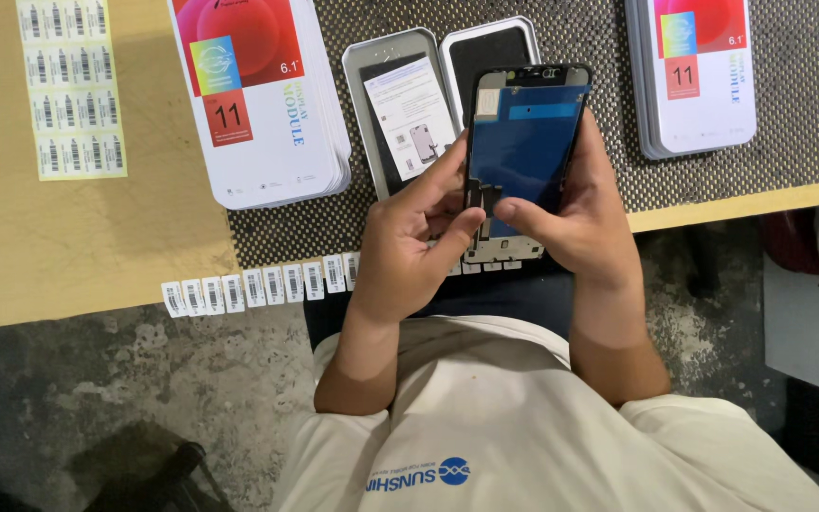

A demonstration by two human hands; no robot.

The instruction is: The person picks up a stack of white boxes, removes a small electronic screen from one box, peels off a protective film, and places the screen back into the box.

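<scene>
- The phone screen panel (524, 142) was up off the tabletop, held back side up between both hands, its blue backing facing the camera and its flat cable end near the lower edge.
- The right hand (588, 213) was clamped along the panel's right edge, thumb laid across the lower part of the back.
- The left hand (409, 242) gripped the left edge, its thumb and forefinger pinched in close over the cable area; whether a small label sat under those fingertips could not be told.
- By the look of it, the step in hand was work on the panel's lower back, with fingers meeting right at the cable. The next move would call for a steady hold from the right hand and a light, exact touch from the left, since the thin cable looked easy to crease.
- Just behind the panel lay an open grey tray (400, 104) with a printed leaflet in it, and beside that its black-lined half (495, 47).
- A strip of barcode stickers (258, 284) ran along the tabletop's (68, 246) near edge, just left of the left hand.
- A stack of white boxes (267, 104) sat further left on the dark mat (580, 28), a second stack (699, 76) to the right, and a sticker sheet (73, 90) at far left.
</scene>
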